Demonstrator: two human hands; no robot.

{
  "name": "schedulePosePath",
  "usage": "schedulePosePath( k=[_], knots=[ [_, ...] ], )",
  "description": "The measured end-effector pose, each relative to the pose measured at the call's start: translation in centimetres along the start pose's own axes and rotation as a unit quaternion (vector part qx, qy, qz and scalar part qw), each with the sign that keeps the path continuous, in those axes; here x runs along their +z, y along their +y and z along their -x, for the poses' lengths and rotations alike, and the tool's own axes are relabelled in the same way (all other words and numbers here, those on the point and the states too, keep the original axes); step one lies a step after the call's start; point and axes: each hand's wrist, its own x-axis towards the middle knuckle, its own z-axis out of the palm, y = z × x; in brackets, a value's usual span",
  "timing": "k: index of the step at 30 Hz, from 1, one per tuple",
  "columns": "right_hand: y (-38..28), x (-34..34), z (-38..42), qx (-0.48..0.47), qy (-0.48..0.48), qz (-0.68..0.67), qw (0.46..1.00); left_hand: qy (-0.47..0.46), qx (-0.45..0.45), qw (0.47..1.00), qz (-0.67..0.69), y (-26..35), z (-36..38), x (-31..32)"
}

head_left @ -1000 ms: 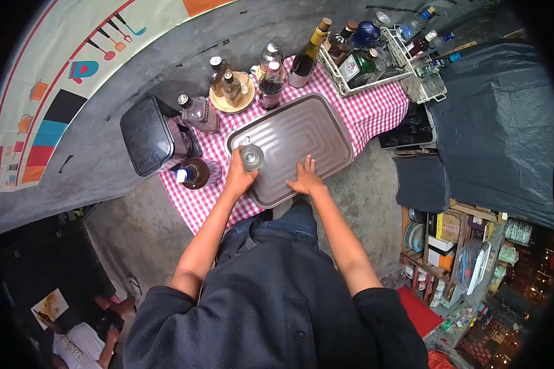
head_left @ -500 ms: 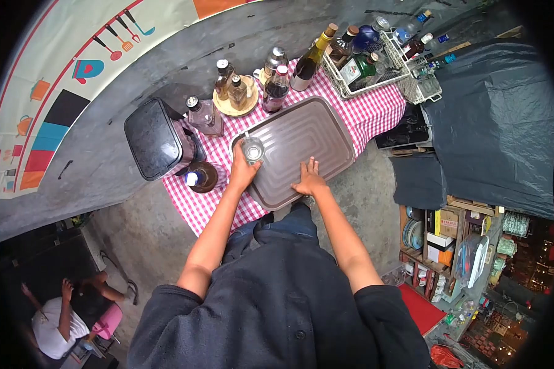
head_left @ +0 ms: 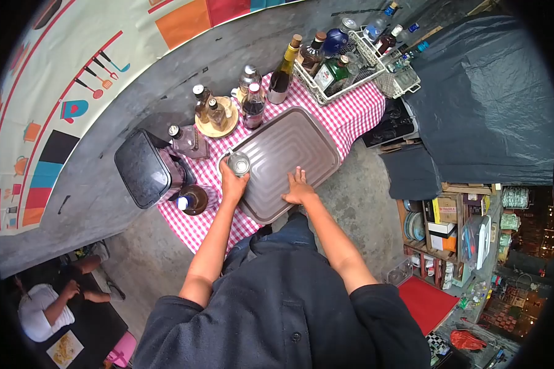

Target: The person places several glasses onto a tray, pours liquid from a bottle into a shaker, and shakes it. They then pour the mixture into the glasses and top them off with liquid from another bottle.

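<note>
Atop the pink-and-white gingham cloth lay a round-cornered brown tray, its surface moulded in concentric ridges. At the tray's left end, the left hand curled around a clear, round glass cup; the right hand was open, fingers splayed over the tray's near side.

One clear glass mug was gripped in the left hand. One ridged brown tray was covered in part by the right hand, laid with fingers spread. One blue-capped bottle was set left of the left hand; one round wooden plate, bearing bottles, was placed beyond it. One wire basket, filled with bottles, was stood beyond the right hand.
</note>
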Motion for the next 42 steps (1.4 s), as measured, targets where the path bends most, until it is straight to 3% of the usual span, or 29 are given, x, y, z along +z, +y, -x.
schedulePosePath(
  k=[17,25,31,42],
  knots=[
    [2.5,-0.5,0.5,-0.042,0.009,-0.056,0.997,-0.014,-0.030,0.998,0.050,-1.7,-0.5,0.9],
    [3.2,-0.2,0.0,-0.051,0.011,-0.105,0.993,-0.005,-0.003,1.000,0.002,0.8,-1.0,1.3],
    [2.9,-0.3,0.0,-0.045,0.013,-0.108,0.993,-0.060,-0.026,0.997,0.049,2.4,-1.8,2.6],
    [2.7,0.0,-0.3,-0.037,0.009,-0.101,0.994,-0.060,-0.044,0.997,0.014,0.9,0.0,-0.9]
  ],
)
